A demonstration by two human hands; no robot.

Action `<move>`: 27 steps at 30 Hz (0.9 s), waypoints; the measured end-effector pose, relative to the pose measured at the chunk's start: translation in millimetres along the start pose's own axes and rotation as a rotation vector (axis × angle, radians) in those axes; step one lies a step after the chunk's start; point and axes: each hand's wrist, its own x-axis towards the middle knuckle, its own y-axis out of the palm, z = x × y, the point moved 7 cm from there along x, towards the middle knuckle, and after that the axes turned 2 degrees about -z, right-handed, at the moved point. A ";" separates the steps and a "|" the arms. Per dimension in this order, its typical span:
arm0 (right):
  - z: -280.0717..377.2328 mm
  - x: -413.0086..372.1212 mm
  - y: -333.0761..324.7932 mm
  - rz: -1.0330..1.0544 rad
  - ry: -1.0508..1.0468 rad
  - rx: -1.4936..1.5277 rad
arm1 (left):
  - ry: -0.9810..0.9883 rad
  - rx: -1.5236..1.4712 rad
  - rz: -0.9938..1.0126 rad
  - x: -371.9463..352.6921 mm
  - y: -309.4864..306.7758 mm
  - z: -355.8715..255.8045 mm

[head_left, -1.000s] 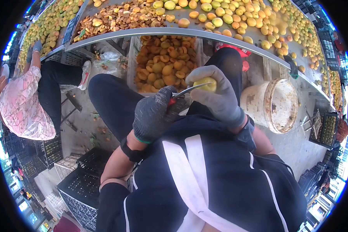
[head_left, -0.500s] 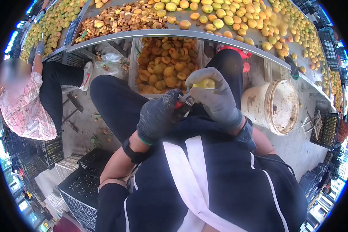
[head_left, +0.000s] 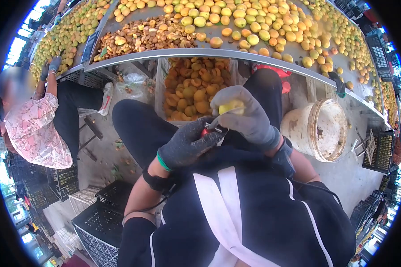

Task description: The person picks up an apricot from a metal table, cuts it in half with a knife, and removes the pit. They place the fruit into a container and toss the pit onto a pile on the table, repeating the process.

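My left hand (head_left: 187,141), in a dark glove with a green cuff edge, is closed around a small tool (head_left: 206,131) with red and metal parts. Its metal end lies close to my right fingers. My right hand (head_left: 249,120), in a grey glove, pinches a yellow-green fruit (head_left: 231,107) between thumb and fingers. Both hands meet in front of my lap. Beyond them, a crate (head_left: 161,89) between my knees holds many orange fruit halves (head_left: 194,84).
A metal-edged table (head_left: 165,52) carries whole fruit (head_left: 254,26) and a brown heap of pits or pieces (head_left: 142,35). A stained white bucket (head_left: 303,127) stands right. Black crates (head_left: 98,213) stand lower left. A co-worker (head_left: 35,129) in a pink patterned top sits left.
The view has shifted, so the table and crate appear lower. The tool and fruit remain in my hands, which have turned slightly. The co-worker's gloved hands appear lower and closer together.
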 end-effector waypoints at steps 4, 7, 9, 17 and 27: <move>2.4 -0.7 -5.0 -0.125 0.053 -0.105 | 0.399 0.842 -0.348 -5.1 -11.6 -44.1; -5.0 -0.4 -9.5 -0.108 0.035 -0.124 | 0.411 1.005 -0.452 -9.3 -10.9 -48.3; -4.6 0.5 -8.5 -0.089 0.006 -0.209 | 0.376 1.020 -0.473 -10.9 -11.4 -46.2; -0.4 0.4 5.5 -0.051 0.034 -0.069 | 0.406 1.028 -0.445 -16.0 -8.6 -41.8; -5.7 -6.6 13.0 -0.107 -0.042 -0.005 | 0.346 1.078 -0.515 -9.4 -5.5 -27.0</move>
